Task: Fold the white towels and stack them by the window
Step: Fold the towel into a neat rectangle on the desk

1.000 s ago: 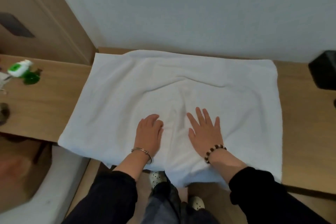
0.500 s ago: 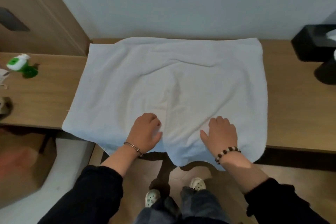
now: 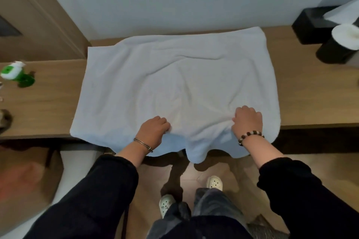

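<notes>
A large white towel (image 3: 174,83) lies spread over a wooden desk (image 3: 42,103), its near edge hanging over the front. My left hand (image 3: 153,129) grips the towel near that edge, left of the middle, fingers curled into the cloth. My right hand (image 3: 246,120) grips it further right, bunching the fabric into a ridge. The cloth sags in a fold between the two hands. No window is in view.
A green and white bottle (image 3: 17,75) lies on the desk's left part. A black tissue box (image 3: 318,23) and a black holder with a white roll (image 3: 342,44) stand at the back right. A white wall rises behind. A white seat (image 3: 29,200) is at lower left.
Both hands slid back from the towel's middle to its near edge and went from flat to curled into the cloth. The right hand moved right, and the near edge now sags between them.
</notes>
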`<state>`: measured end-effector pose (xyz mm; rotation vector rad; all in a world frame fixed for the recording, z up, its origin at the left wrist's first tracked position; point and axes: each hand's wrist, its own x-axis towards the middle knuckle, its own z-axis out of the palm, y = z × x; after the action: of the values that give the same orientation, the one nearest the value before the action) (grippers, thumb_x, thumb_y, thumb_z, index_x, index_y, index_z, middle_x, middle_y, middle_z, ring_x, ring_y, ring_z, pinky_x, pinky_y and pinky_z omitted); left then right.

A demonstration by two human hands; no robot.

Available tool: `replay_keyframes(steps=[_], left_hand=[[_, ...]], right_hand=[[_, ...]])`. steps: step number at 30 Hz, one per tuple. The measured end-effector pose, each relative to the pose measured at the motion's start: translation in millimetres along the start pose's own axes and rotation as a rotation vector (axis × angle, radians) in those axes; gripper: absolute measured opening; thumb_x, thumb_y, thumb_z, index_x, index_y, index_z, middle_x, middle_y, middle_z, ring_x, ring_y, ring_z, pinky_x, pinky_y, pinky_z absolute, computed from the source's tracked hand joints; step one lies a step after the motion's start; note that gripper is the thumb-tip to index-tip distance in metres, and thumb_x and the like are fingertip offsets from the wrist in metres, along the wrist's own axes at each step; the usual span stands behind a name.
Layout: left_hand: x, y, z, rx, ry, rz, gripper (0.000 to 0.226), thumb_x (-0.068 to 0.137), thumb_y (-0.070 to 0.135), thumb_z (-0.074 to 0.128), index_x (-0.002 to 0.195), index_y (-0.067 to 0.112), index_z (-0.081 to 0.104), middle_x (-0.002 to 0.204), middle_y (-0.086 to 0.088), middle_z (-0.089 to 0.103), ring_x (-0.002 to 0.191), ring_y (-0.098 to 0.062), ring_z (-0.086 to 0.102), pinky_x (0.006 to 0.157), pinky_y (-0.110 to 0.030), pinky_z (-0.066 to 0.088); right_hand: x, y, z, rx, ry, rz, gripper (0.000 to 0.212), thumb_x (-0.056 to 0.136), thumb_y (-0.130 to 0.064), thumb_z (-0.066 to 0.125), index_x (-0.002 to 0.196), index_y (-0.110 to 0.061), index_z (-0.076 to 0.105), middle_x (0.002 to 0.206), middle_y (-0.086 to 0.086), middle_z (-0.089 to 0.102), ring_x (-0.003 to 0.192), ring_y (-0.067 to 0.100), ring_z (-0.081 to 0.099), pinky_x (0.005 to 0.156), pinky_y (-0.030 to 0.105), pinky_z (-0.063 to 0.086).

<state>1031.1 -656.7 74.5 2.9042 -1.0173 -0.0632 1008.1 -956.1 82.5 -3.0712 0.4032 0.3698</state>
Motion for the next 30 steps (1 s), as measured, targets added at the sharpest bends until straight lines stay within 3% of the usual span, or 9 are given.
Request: replay_keyframes(steps=[3,6,7,11,14,17,21,26,30], left_hand=[[-12.5,-18.4,0.9,-0.009,-0.063,-0.022,0.036,0.043,-0.011,0.077,0.064,0.013,0.059,0.061,-0.001,0.054,0.053,-0.024,0.053,0.043,-0.022,0.028],[-5.5,-13.0,-0.2,-0.121,-0.054,-0.025,0.007,0.074,0.017,0.066,0.077,0.012,0.062,0.072,-0.004,0.059,0.067,-0.028,0.057,0.052,-0.031,0.042],[2.5,-4.4,-0.5,-0.153,-0.027,-0.050,0.018,0.080,0.027,0.056,0.083,0.012,0.064,0.077,-0.005,0.060,0.072,-0.028,0.056,0.058,-0.034,0.045],[44.9,40.6,-0.3,-0.189,0.027,-0.174,0.037,0.088,0.022,0.057,0.123,0.010,0.058,0.124,-0.014,0.056,0.111,-0.036,0.053,0.089,-0.043,0.043],[72.1,71.6,2.5,-0.143,-0.128,-0.227,0.055,0.099,0.033,0.037,0.150,0.020,0.021,0.158,-0.009,0.016,0.144,-0.028,0.016,0.114,-0.044,0.019],[90.7,97.6,10.3,-0.147,-0.256,-0.203,0.058,0.102,0.040,0.026,0.152,0.028,0.001,0.160,-0.003,-0.008,0.147,-0.022,-0.006,0.116,-0.050,0.007],[90.0,97.0,21.9,-0.209,-0.228,-0.190,0.062,0.100,0.044,0.026,0.151,0.029,-0.006,0.160,-0.001,-0.012,0.147,-0.019,-0.010,0.116,-0.048,-0.001],[85.1,84.5,26.7,-0.055,-0.239,-0.106,0.062,0.099,0.049,0.023,0.151,0.030,-0.006,0.159,-0.001,-0.012,0.147,-0.020,-0.011,0.118,-0.040,-0.001],[88.1,88.2,30.5,-0.003,-0.248,-0.131,0.061,0.098,0.052,0.020,0.151,0.033,-0.004,0.159,-0.001,-0.012,0.147,-0.021,-0.010,0.117,-0.043,0.001]], right_hand=[[-0.6,24.9,-0.3,0.095,0.069,0.089,0.013,0.096,-0.024,0.048,0.093,-0.018,0.059,0.099,0.002,0.056,0.097,0.022,0.052,0.083,0.034,0.035],[2.7,27.2,-4.7,0.562,0.014,0.068,0.034,0.096,-0.021,0.046,0.063,-0.017,0.050,0.076,0.002,0.051,0.078,0.024,0.052,0.078,0.037,0.039],[1.7,27.0,-5.0,0.689,0.072,0.078,0.036,0.095,-0.017,0.045,0.059,-0.018,0.050,0.073,0.002,0.050,0.075,0.025,0.051,0.075,0.037,0.041],[-7.9,43.4,5.3,0.656,0.331,0.432,0.022,0.095,-0.016,0.051,0.113,-0.010,0.061,0.122,0.011,0.051,0.113,0.027,0.048,0.098,0.041,0.042],[-12.8,55.5,10.6,0.600,0.250,0.643,0.034,0.094,-0.029,0.055,0.122,-0.011,0.053,0.129,0.012,0.048,0.122,0.028,0.041,0.101,0.042,0.035],[-4.8,59.7,15.7,0.552,0.221,0.550,0.021,0.095,-0.024,0.052,0.109,-0.011,0.059,0.117,0.010,0.056,0.114,0.027,0.047,0.096,0.039,0.035],[12.0,98.0,3.6,0.588,0.133,0.509,0.009,0.094,-0.019,0.052,0.092,-0.012,0.057,0.099,0.011,0.062,0.096,0.030,0.057,0.078,0.034,0.041],[28.1,140.0,3.5,0.684,0.239,0.677,0.015,0.093,-0.023,0.057,0.103,-0.011,0.061,0.111,0.010,0.062,0.108,0.030,0.056,0.089,0.039,0.047],[23.0,120.2,17.4,0.580,0.274,0.876,0.047,0.096,-0.045,0.044,0.126,-0.009,0.051,0.131,0.015,0.048,0.122,0.031,0.041,0.099,0.045,0.038]])
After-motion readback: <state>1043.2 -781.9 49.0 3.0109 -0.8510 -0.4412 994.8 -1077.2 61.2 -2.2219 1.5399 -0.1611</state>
